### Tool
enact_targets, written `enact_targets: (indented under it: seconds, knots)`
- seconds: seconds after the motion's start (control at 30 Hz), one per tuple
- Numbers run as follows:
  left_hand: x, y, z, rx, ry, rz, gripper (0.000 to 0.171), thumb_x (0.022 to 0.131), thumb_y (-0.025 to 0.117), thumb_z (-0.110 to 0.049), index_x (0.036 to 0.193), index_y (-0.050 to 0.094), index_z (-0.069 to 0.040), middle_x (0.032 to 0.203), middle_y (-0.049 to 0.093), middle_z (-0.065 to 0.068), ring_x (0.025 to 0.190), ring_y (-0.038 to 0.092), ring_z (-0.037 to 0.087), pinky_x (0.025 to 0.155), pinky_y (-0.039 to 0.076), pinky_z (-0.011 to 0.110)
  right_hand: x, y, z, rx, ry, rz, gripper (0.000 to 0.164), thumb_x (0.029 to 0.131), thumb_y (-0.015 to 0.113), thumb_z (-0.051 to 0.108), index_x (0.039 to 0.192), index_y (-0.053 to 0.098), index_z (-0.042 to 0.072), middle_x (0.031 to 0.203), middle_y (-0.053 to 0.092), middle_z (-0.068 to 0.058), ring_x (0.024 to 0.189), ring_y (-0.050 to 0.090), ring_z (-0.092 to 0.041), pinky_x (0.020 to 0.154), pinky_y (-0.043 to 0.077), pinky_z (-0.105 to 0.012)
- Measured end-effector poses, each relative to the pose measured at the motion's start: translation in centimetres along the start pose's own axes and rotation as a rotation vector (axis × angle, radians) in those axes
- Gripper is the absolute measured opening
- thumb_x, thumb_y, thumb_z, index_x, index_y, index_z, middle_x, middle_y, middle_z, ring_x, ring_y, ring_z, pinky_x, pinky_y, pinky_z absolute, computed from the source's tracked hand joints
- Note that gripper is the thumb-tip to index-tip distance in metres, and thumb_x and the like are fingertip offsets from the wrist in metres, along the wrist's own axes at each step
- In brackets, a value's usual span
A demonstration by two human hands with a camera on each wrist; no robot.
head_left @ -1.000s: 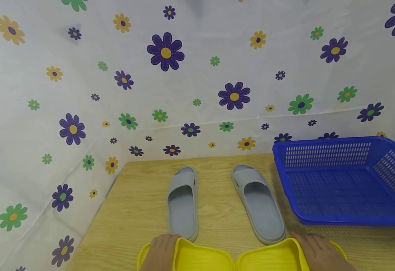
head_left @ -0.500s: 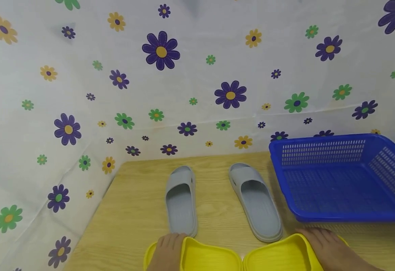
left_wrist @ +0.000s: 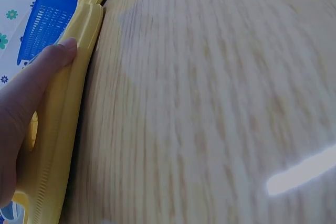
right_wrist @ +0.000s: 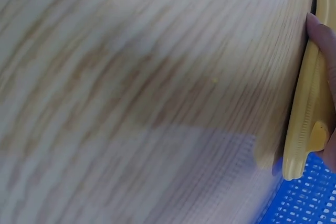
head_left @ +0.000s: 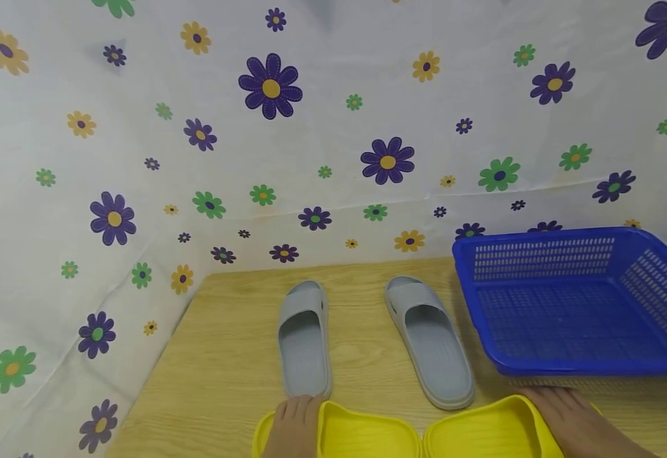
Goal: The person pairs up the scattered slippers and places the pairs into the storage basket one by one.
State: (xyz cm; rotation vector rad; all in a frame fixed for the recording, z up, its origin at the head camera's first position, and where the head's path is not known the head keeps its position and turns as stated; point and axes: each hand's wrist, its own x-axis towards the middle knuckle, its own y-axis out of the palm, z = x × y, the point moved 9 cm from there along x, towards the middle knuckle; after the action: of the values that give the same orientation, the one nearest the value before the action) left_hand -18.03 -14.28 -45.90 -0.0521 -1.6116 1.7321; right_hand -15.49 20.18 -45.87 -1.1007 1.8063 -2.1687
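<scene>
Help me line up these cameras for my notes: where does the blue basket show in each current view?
Head: right side, beside the grey slippers; the blue basket is cut off by the picture's right edge.
Left wrist: upper left, the blue basket partly hidden.
Right wrist: lower right corner, only part of the blue basket showing.
Shared landmark: yellow footwear, seen bottom, left and right edge respectively.

The wood-grained tabletop (head_left: pixel 224 356) carries grey slippers (head_left: pixel 304 353), yellow slippers (head_left: pixel 367 436) — and a blue basket (head_left: pixel 585 367).
</scene>
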Motion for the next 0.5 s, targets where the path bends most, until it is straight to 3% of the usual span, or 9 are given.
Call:
enact_targets:
  seconds: [0.03,0.17,0.33,0.43,0.5]
  knots:
    - [0.2,0.2,-0.1,-0.008,-0.008,0.036,0.041,0.084,0.056,-0.038,0.109,0.052,-0.006,0.090,0.050,0.003,0.084,0.050,0.017,0.075,0.046,0.034,0.0,0.0,-0.1,-0.002,0.000,0.004,0.103,0.052,0.068,0.080,0.122,0.048,0.009,0.106,0.059,0.000,0.091,0.056,-0.017,0.075,0.042,-0.034]
    - [0.4,0.8,0.0,-0.022,-0.031,0.183,0.055,0.083,0.058,-0.050,0.114,0.052,-0.005,0.096,0.052,0.004,0.088,0.051,0.018,0.079,0.046,0.035,-0.1,0.2,-0.5,-0.008,0.024,0.037,0.099,0.052,0.070,0.079,0.121,0.048,0.011,0.106,0.060,0.002,0.092,0.057,-0.016,0.073,0.048,-0.039]
    - [0.2,1.2,0.4,-0.082,0.045,0.285,0.087,0.079,0.041,-0.079,0.126,0.047,-0.007,0.111,0.057,0.005,0.100,0.054,0.018,0.084,0.047,0.037,-0.3,0.4,-0.7,0.011,0.014,0.037,0.097,0.053,0.073,0.074,0.122,0.049,0.010,0.106,0.061,0.000,0.091,0.058,-0.016,0.070,0.050,-0.039]
    - [0.0,1.4,0.3,-0.156,0.087,0.354,0.087,0.081,0.038,-0.078,0.135,0.041,-0.008,0.122,0.056,0.006,0.108,0.054,0.019,0.087,0.047,0.039,-0.3,0.5,-0.7,0.010,-0.001,0.026,0.096,0.054,0.073,0.073,0.122,0.049,0.010,0.103,0.062,0.000,0.089,0.058,-0.016,0.069,0.049,-0.038]
    - [-0.1,1.4,0.3,-0.186,0.098,0.349,0.087,0.082,0.039,-0.076,0.137,0.040,-0.008,0.123,0.056,0.006,0.110,0.054,0.019,0.087,0.047,0.040,-0.3,0.5,-0.8,0.015,0.002,0.024,0.095,0.054,0.074,0.072,0.122,0.049,0.011,0.103,0.061,0.001,0.089,0.058,-0.015,0.069,0.049,-0.038]
